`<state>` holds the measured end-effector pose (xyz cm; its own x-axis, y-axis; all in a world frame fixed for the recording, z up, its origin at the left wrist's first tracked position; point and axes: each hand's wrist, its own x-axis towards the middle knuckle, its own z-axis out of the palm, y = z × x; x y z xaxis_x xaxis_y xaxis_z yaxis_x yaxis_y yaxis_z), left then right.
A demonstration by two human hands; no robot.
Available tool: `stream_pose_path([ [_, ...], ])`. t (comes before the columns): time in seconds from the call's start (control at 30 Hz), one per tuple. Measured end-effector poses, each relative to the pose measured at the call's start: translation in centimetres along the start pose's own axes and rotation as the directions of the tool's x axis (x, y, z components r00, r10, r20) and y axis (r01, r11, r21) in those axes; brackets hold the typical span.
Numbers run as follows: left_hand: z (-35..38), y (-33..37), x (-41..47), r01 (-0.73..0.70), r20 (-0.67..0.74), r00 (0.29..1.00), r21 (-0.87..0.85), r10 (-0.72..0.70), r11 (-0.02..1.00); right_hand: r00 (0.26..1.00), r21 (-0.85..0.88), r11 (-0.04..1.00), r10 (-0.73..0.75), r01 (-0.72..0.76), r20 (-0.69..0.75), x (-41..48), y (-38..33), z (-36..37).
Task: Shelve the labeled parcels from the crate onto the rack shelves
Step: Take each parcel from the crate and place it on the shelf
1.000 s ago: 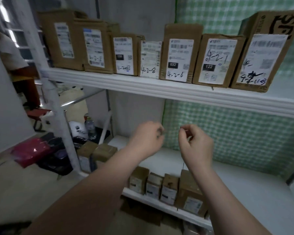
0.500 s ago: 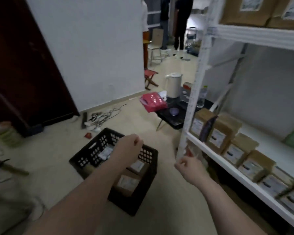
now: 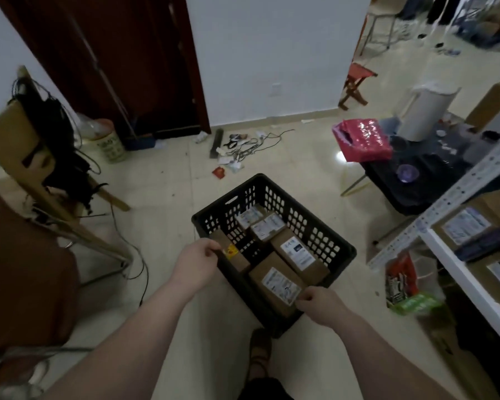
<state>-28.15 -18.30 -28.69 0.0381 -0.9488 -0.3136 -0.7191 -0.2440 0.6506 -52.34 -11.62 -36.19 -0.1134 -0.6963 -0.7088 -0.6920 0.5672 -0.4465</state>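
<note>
From my seat I see the black crate (image 3: 312, 226) on the tiled floor, directly ahead and below, with five brown labeled parcels lying flat inside. The nearest parcel (image 3: 274, 282) lies at the crate's near end, white label up. A longer parcel (image 3: 296, 252) lies just beyond it, touching it. A small parcel (image 3: 231, 254) with a yellow-and-red sticker lies along the near-left wall.

My left hand (image 3: 197, 265) is at that wall, with curled fingers against the small parcel's end. I cannot tell whether they actually grip it. My right hand (image 3: 319, 306) sits at the near corner, fingers bunched together at the edge of the nearest parcel's label. Whether they pinch it or only touch it I cannot tell either.

A sandaled foot (image 3: 260, 350) stands just in front of the crate. To the right is the white rack (image 3: 456, 272), where shelved parcels (image 3: 465, 226) already lie. Beyond it is a low black table (image 3: 433, 180) bearing a red bag (image 3: 361, 140) and a white kettle (image 3: 425, 111). Loose cables (image 3: 243, 145) lie by the far wall.
</note>
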Motion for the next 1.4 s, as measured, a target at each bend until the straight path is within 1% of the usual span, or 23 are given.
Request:
stream_pose_path([
  [0.07, 0.2, -0.7, 2.8, 0.065, 0.018, 0.998, -0.002, -0.064, 0.998, 0.999, 0.009, 1.0, 0.019, -0.019, 0.03, 3.1, -1.3, 0.2],
  [0.13, 0.4, -1.4, 5.8, 0.132, 0.068, 0.989, 0.012, -0.132, 0.991, 0.996, -0.003, 0.999, 0.046, -0.046, 0.078, 6.0, -2.7, 0.3],
  [0.23, 0.9, -2.5, 10.3, 0.197, 0.146, 0.968, 0.07, -0.206, 0.978, 0.988, -0.041, 0.996, 0.086, -0.081, 0.131, 10.2, -4.5, 0.3],
  [0.3, 1.2, -3.2, 12.9, 0.23, 0.17, 0.955, 0.087, -0.242, 0.969, 0.979, -0.079, 0.99, 0.131, -0.12, 0.156, 12.9, -5.5, 0.4],
  [0.37, 1.7, -3.9, 15.0, 0.244, 0.18, 0.949, 0.094, -0.257, 0.965, 0.969, -0.135, 0.981, 0.165, -0.142, 0.181, 15.1, -6.6, 0.5],
  [0.47, 2.8, -5.3, 17.7, 0.255, 0.206, 0.939, 0.122, -0.276, 0.959, 0.972, -0.177, 0.978, 0.143, -0.11, 0.184, 18.0, -7.7, 1.1],
  [0.57, 4.2, -7.0, 20.5, 0.241, 0.263, 0.923, 0.176, -0.281, 0.954, 0.974, -0.207, 0.975, 0.124, -0.084, 0.192, 20.6, -8.5, 2.1],
  [0.67, 5.9, -8.7, 23.7, 0.235, 0.299, 0.912, 0.182, -0.282, 0.955, 0.976, -0.22, 0.972, 0.126, -0.086, 0.178, 23.5, -8.8, 3.5],
  [0.73, 7.2, -10.0, 25.7, 0.246, 0.322, 0.898, 0.195, -0.299, 0.949, 0.979, -0.236, 0.97, 0.104, -0.061, 0.175, 25.0, -9.2, 4.3],
  [0.8, 8.4, -11.3, 27.5, 0.23, 0.346, 0.888, 0.238, -0.303, 0.944, 0.986, -0.238, 0.97, 0.087, -0.051, 0.144, 26.8, -9.5, 5.5],
  [0.87, 9.5, -12.3, 28.7, 0.191, 0.344, 0.888, 0.325, -0.303, 0.926, 0.991, -0.221, 0.973, 0.085, -0.06, 0.105, 28.6, -9.9, 7.0],
  [0.97, 10.7, -13.1, 29.2, 0.076, 0.303, 0.92, 0.487, -0.25, 0.87, 0.988, -0.225, 0.971, 0.105, -0.078, 0.111, 31.0, -10.7, 9.8],
  [1.1, 11.4, -14.3, 29.0, -0.023, 0.255, 0.951, 0.62, -0.173, 0.784, 0.986, -0.295, 0.949, 0.143, -0.111, 0.09, 33.6, -12.2, 13.0],
  [1.27, 11.3, -15.6, 29.5, -0.109, 0.225, 0.972, 0.696, -0.071, 0.71, 0.988, -0.402, 0.908, 0.145, -0.115, 0.045, 36.0, -12.5, 15.3],
  [1.33, 11.3, -15.4, 29.5, -0.112, 0.23, 0.97, 0.704, -0.075, 0.701, 0.99, -0.404, 0.906, 0.142, -0.123, 0.017, 36.6, -12.1, 15.5],
  [1.4, 11.3, -15.3, 29.5, -0.112, 0.236, 0.968, 0.708, -0.085, 0.697, 0.991, -0.37, 0.92, 0.127, -0.129, -0.03, 36.7, -11.6, 15.4],
])
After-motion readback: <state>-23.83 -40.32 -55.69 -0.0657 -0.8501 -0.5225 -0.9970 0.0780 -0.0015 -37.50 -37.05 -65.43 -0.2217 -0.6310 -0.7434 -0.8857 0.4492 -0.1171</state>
